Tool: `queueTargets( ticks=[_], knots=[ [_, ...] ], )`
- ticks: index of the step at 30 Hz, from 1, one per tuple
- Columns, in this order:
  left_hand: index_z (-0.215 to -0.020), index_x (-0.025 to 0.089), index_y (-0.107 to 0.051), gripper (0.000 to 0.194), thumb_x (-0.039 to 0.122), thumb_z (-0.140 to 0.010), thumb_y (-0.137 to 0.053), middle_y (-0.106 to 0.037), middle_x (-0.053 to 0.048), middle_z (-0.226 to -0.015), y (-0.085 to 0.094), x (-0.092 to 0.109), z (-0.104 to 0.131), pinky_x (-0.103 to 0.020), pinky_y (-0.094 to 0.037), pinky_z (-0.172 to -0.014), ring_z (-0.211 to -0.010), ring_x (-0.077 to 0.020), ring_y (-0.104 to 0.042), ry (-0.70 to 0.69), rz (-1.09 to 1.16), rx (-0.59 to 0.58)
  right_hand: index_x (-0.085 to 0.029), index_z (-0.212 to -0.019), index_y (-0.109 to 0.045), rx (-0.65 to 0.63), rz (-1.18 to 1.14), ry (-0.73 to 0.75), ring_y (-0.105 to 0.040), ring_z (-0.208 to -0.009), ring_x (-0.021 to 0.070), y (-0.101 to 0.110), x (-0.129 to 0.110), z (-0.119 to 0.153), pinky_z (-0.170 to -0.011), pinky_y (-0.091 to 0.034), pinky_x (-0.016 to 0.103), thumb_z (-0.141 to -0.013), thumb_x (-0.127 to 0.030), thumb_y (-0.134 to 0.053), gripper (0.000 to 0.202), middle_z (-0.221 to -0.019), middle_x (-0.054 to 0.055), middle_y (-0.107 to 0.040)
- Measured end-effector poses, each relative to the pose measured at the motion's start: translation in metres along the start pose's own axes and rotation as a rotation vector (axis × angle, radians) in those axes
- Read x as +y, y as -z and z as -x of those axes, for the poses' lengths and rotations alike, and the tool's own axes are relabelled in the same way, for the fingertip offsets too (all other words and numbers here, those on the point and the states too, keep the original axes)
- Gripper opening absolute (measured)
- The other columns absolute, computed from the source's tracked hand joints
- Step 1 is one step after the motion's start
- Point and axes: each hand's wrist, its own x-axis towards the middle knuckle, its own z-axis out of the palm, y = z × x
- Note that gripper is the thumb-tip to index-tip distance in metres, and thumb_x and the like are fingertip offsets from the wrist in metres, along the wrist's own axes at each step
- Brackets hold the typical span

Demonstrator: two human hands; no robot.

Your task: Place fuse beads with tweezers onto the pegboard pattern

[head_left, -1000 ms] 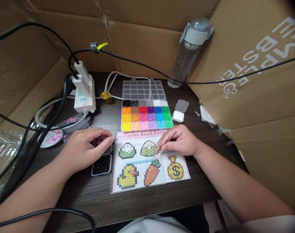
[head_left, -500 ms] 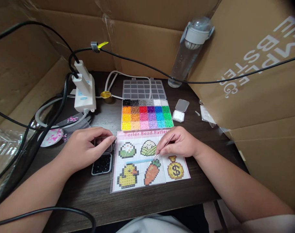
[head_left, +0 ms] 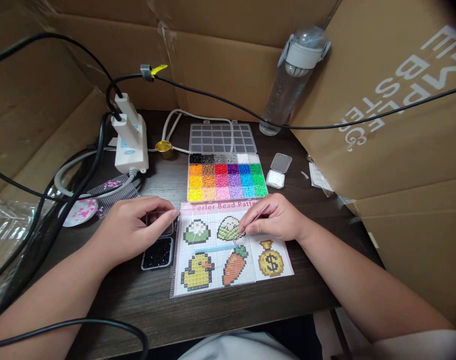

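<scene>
My right hand (head_left: 275,217) pinches slim tweezers (head_left: 261,212), their tips pointing down at the pattern sheet between the rice-ball picture and the carrot picture (head_left: 235,267). Under a clear pegboard (head_left: 172,280) lies the Perler bead pattern sheet (head_left: 278,242), with a duck (head_left: 198,272) and a money bag (head_left: 272,260) also printed on it. My left hand (head_left: 138,227) rests at the board's upper left edge, thumb and index finger slightly apart, over the clear lid of a small box of black beads (head_left: 157,253). Whether the tweezers hold a bead is too small to tell.
Behind the sheet stands an open bead case (head_left: 228,177) of many colours. A small box of white beads (head_left: 276,179) sits to its right. A power strip (head_left: 132,145), a gold cup (head_left: 164,148), cables and a water bottle (head_left: 288,85) stand near the cardboard walls (head_left: 220,65).
My right hand has shifted slightly, and the tweezer tips have moved up the sheet, away from the carrot. My left hand has stayed in place.
</scene>
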Motion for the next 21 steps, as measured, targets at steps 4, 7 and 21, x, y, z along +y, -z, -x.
queueTargets(
  ticks=[4, 7, 21],
  knots=[
    [-0.087, 0.02, -0.071, 0.028, 0.044, -0.09, -0.056, -0.073, -0.001, -0.083, 0.0, 0.0, 0.0, -0.024, -0.046, -0.067, -0.072, -0.0141, -0.065, 0.007, 0.01, -0.008, -0.016, -0.079, -0.08, -0.011, 0.0, -0.009, -0.074, -0.068, 0.0158, -0.001, 0.0, 0.0, -0.066, -0.06, 0.024, -0.072, -0.02, -0.081, 0.008, -0.076, 0.007, -0.079],
    [-0.086, 0.02, -0.071, 0.029, 0.044, -0.09, -0.056, -0.073, -0.001, -0.082, -0.001, 0.0, -0.001, -0.024, -0.046, -0.066, -0.072, -0.0137, -0.064, 0.009, 0.013, 0.004, -0.017, -0.079, -0.08, 0.005, -0.016, 0.005, -0.074, -0.067, 0.0158, -0.001, 0.0, 0.0, -0.063, -0.06, 0.024, -0.071, -0.02, -0.082, 0.009, -0.076, 0.007, -0.079],
    [-0.083, 0.019, -0.072, 0.035, 0.047, -0.091, -0.052, -0.071, -0.001, -0.078, 0.001, -0.001, 0.002, -0.025, -0.045, -0.062, -0.065, -0.0137, -0.061, 0.036, 0.056, -0.011, -0.014, -0.069, -0.072, 0.812, -0.489, 0.137, -0.03, -0.035, -0.0004, 0.034, 0.003, -0.016, -0.032, -0.019, 0.016, -0.071, -0.031, -0.081, 0.019, -0.078, 0.008, -0.077]
  ],
)
